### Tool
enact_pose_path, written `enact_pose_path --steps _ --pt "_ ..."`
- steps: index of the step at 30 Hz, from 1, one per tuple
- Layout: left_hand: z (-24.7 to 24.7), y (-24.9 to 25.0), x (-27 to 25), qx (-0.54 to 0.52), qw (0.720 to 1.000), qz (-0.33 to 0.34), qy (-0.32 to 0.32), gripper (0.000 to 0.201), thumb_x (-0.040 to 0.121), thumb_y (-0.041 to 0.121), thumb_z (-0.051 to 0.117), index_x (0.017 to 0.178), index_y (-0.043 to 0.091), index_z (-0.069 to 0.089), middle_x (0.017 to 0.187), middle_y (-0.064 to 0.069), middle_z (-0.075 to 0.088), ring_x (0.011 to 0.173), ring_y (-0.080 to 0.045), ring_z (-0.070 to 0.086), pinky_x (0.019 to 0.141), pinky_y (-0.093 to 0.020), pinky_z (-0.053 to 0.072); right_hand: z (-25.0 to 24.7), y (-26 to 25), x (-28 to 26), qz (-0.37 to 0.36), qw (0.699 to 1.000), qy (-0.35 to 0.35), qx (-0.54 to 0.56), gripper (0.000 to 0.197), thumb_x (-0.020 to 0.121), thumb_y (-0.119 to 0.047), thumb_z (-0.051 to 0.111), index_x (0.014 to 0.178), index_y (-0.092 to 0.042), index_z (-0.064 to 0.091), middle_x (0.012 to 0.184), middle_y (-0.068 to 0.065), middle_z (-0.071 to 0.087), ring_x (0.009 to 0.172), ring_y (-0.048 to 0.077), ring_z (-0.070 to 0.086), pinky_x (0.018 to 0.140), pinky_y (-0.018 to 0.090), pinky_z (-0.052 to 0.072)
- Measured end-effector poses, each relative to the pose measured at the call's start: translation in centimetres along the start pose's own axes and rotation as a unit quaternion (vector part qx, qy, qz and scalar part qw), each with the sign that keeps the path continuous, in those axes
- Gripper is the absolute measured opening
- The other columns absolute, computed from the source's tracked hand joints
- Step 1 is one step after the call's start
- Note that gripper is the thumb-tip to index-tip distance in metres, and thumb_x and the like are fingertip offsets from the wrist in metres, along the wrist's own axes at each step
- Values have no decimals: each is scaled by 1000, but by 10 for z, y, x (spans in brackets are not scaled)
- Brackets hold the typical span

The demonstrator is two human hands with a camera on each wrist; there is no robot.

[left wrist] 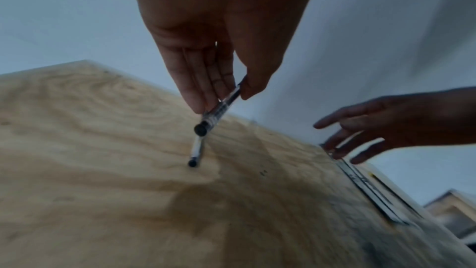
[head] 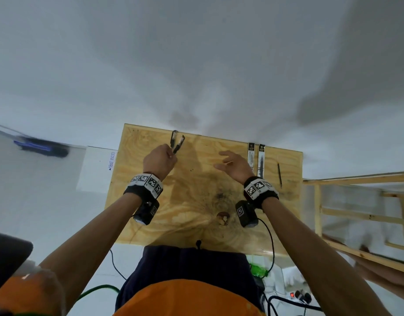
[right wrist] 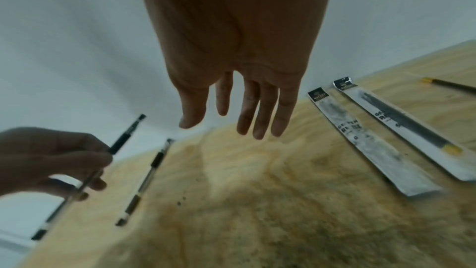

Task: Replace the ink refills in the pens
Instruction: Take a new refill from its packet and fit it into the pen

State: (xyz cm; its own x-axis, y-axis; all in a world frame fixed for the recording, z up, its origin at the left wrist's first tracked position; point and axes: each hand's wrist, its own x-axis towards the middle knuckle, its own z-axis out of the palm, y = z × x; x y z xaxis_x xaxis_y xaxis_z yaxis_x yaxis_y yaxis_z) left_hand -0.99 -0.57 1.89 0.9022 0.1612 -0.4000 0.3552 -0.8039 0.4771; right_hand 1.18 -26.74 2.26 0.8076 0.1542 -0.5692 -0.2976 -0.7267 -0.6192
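Pinching a clear pen point(right wrist: 113, 148) above the table point(head: 196, 201) at 10 o'clock, left hand point(head: 158, 161); second pen point(right wrist: 146, 180) lies just beside. Right hand point(head: 234, 166) hovers empty, fingers loosely spread. Two refill packets point(right wrist: 371, 142) at 1 o'clock, loose refill point(head: 279, 175) further right.

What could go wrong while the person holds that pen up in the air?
The left hand only pinches the pen in its fingers, so it might slip and drop onto the wooden table. The second pen lies close to the table's far edge and could roll off if bumped. The right hand holds nothing.
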Motion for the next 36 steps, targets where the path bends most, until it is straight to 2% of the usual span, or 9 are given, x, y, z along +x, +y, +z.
enact_pose_path --steps 3,6,10,12,17,20,27,32,36 --pt "4 19 -9 15 994 100 -27 17 87 29 59 95 14 59 91 -3 64 78 -27 61 63 -34 47 -5 -16 -6 -24 999 27 41 39 88 -47 65 119 -23 64 104 6 70 93 23 67 80 35 52" --pt "8 36 -15 23 979 191 -62 16 87 27 59 95 13 55 92 -5 60 77 -29 60 64 -37 49 -10 -33 -12 -16 993 29 113 36 92 -43 61 115 -16 65 93 9 74 78 25 71 65 29 51" --pt "9 59 -24 22 964 251 -83 16 86 25 59 93 13 51 89 -7 57 76 -32 58 64 -37 47 -17 -39 -23 -21 989 40 144 22 94 -25 63 102 -5 69 77 8 71 56 7 64 54 17 48" --pt "9 66 -28 17 961 261 -86 17 86 25 59 93 12 51 89 -7 60 77 -32 58 62 -35 44 -22 -37 -28 -19 987 44 155 19 93 -17 64 101 0 69 73 6 69 53 2 62 54 17 49" --pt "13 80 -34 14 962 227 -149 26 93 34 50 112 17 55 96 -3 67 84 -27 62 68 -31 45 -36 -34 -44 -24 984 36 172 13 90 -12 67 100 -3 70 77 8 70 66 12 65 65 22 52" --pt "15 86 -36 29 956 234 -173 28 98 35 41 107 15 58 91 -9 69 82 -31 63 68 -36 48 -39 -33 -51 -24 983 33 180 16 89 -10 68 104 -3 70 88 13 71 71 14 65 69 25 54" --pt "16 88 -43 -15 959 246 -142 18 96 27 50 104 13 59 80 -11 68 66 -29 58 59 -34 43 -38 -30 -58 -10 979 45 199 19 93 -13 64 105 0 68 89 15 71 68 16 65 63 19 54" --pt "16 86 -50 -3 966 238 -104 22 97 36 46 103 18 56 67 0 55 60 -24 49 55 -29 33 -38 -30 -60 -12 979 35 200 17 90 -16 68 102 -4 69 84 11 71 71 17 66 71 27 56" --pt "15 85 -50 -3 967 240 -86 22 98 35 44 105 19 57 69 2 53 63 -25 50 54 -29 30 -39 -31 -60 -12 979 31 202 15 90 -16 68 101 -6 69 74 7 68 64 14 65 65 25 57"
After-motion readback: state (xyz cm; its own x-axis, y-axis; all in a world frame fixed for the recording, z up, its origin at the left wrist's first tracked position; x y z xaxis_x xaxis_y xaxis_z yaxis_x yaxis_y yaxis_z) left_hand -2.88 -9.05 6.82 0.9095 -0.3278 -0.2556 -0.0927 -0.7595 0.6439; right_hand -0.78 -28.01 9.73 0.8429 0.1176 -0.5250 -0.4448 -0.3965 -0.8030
